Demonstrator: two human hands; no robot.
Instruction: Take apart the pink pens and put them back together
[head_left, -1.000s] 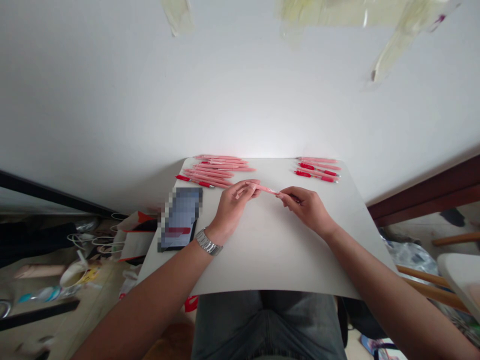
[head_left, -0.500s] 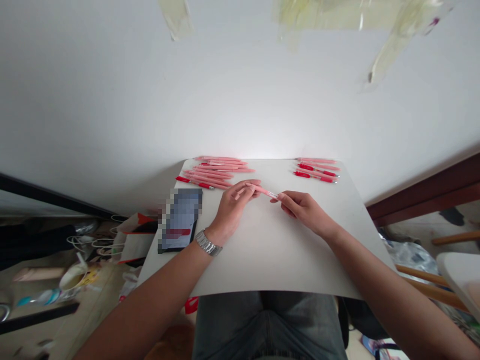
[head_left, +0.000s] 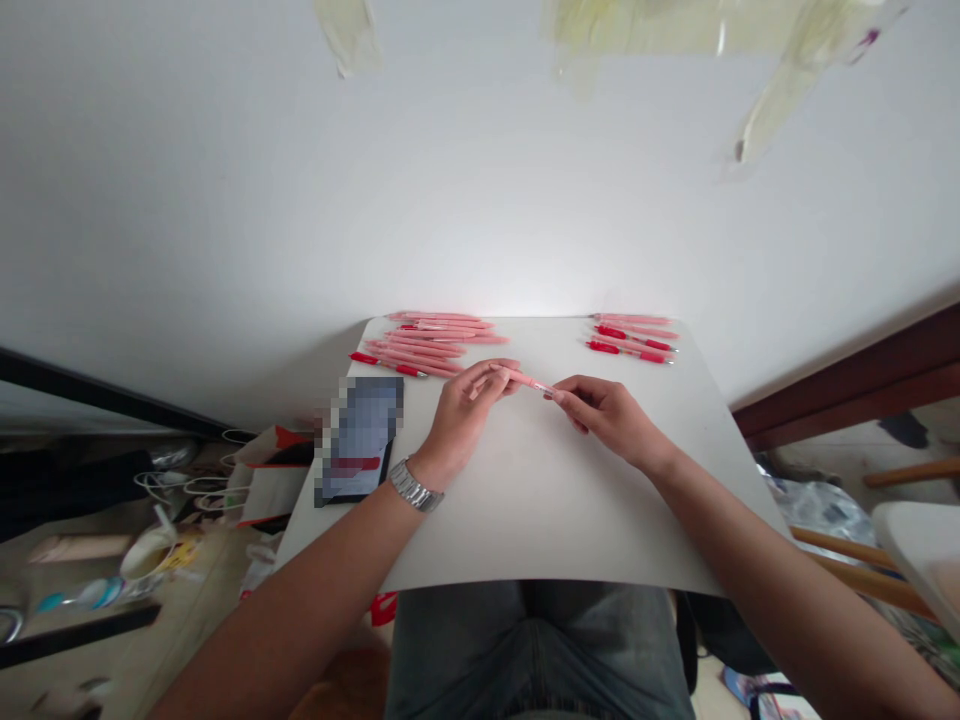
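A pink pen (head_left: 531,382) is held between my two hands above the white table (head_left: 510,500). My left hand (head_left: 471,400), with a metal watch (head_left: 415,486) on its wrist, is closed around the pen's left end. The fingers of my right hand (head_left: 600,410) pinch its right end, near a small printed label. Beyond my left hand lies a heap of pink pens (head_left: 435,340), with a red pen (head_left: 386,364) at its near side. Past my right hand, a smaller group holds pink pens (head_left: 637,320) and red pens (head_left: 630,351).
A phone (head_left: 364,440), blurred by pixels, lies at the table's left edge. The white wall (head_left: 480,200) meets the table's far edge. Bags, cables and a cup (head_left: 148,552) are on the left; a chair (head_left: 919,550) stands at the right.
The pen has turned slightly between my fingers, so its label shows less. My right fingers have shifted a little. The pens on the table stay where they were.
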